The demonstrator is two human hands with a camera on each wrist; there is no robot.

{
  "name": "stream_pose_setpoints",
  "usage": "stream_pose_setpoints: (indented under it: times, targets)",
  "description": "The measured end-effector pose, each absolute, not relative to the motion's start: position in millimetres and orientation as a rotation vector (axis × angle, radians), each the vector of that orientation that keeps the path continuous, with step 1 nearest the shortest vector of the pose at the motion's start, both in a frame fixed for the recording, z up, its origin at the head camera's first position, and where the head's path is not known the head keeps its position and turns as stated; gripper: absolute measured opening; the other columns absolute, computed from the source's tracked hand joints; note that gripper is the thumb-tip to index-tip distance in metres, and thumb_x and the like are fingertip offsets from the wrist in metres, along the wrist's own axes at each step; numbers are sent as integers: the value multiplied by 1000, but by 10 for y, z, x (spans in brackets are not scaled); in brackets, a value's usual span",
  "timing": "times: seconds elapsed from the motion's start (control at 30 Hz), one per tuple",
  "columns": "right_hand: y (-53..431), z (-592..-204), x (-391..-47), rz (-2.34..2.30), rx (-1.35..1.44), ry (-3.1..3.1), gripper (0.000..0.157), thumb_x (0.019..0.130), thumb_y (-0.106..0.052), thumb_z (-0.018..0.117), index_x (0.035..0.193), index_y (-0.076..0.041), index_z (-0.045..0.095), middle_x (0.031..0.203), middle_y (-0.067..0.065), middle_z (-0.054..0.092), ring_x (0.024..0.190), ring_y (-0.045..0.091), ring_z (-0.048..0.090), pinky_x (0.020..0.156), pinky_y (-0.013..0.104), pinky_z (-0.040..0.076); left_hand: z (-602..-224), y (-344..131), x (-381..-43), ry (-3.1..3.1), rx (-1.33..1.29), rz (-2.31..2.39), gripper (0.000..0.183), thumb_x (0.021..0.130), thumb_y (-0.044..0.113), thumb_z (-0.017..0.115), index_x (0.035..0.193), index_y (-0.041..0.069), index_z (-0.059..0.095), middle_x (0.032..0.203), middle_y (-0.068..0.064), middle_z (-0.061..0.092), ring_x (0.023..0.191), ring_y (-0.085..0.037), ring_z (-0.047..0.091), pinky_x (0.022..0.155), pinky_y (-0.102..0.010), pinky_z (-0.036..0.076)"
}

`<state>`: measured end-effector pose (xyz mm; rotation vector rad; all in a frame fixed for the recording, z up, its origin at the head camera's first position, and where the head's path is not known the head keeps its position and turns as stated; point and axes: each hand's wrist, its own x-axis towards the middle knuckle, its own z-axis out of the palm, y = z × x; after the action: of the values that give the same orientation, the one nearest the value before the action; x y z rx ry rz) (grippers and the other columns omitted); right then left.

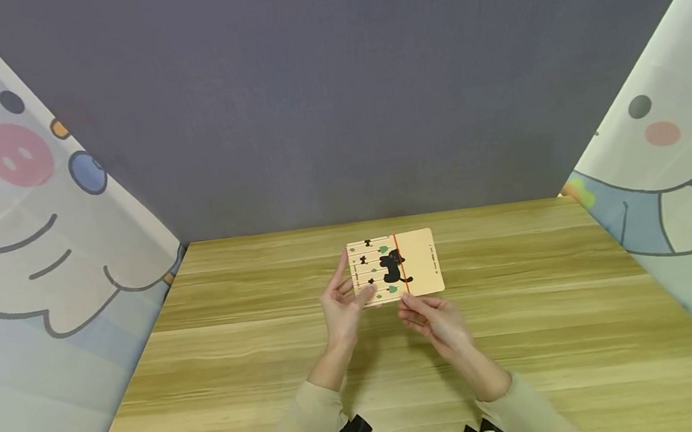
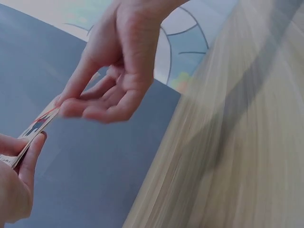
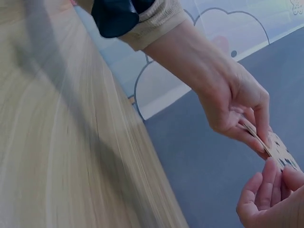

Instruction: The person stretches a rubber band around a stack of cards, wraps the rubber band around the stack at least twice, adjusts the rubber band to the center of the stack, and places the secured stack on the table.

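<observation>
A small cream notebook [image 1: 420,257] with a black cat and green leaves on its cover is held up above the table in the head view. A thin red elastic band [image 1: 398,253] runs across the cover, near its middle. My left hand [image 1: 340,314] grips the notebook's left end, thumb on the cover and fingers behind. At the lower edge, my right hand [image 1: 445,323] pinches the red band between thumb and forefinger, its other fingers curled beneath. The left wrist view shows the notebook [image 2: 35,127] nearly edge-on, with the band leading to the right fingertips.
A wood-grain table [image 1: 239,337] spreads beneath both hands. Behind it rises a dark grey panel [image 1: 335,106]. Cartoon-printed sheets hang on the left [image 1: 28,226] and right [image 1: 679,163]. Black wrist straps [image 1: 357,430] show at the sleeves.
</observation>
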<state>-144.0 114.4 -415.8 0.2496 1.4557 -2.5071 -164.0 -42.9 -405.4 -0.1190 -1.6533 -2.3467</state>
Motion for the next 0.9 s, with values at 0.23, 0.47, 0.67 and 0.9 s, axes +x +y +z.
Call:
stream_pose_setpoints:
  times: [0.23, 0.47, 0.67, 0.9]
  targets:
    - [1179, -4158, -1479, -2429, 185, 1377, 14, 86, -5, 55, 79, -8, 67, 76, 6, 67, 70, 15, 64, 80, 33, 52, -4078, -414, -1630, -1631, -166, -2369, 74, 69, -18, 62, 132, 15, 42, 102, -25, 60, 76, -24, 65, 63, -32, 56]
    - [1240, -4163, -1490, -2359, 80, 1354, 14, 87, -9, 55, 83, -9, 69, 80, 6, 68, 74, 15, 65, 80, 34, 52, -4097, -411, -1622, -1643, -182, -2355, 74, 69, -18, 61, 133, 12, 41, 101, -25, 60, 74, -21, 65, 58, -29, 56]
    - [1228, -4172, -1471, -2352, 69, 1385, 12, 86, -8, 56, 83, -9, 68, 83, 8, 67, 76, 16, 65, 84, 35, 50, -4094, -446, -1620, -1689, -144, -2340, 75, 68, -18, 61, 132, 17, 43, 99, -25, 61, 35, -2, 39, 36, -12, 42]
    - [1215, -4170, -1440, -2474, 219, 1445, 14, 87, -7, 54, 77, -6, 64, 74, 6, 66, 67, 15, 62, 69, 26, 56, -4097, -486, -1630, -1703, -98, -2331, 75, 68, -18, 62, 130, 20, 44, 99, -27, 60, 33, -2, 30, 32, -10, 33]
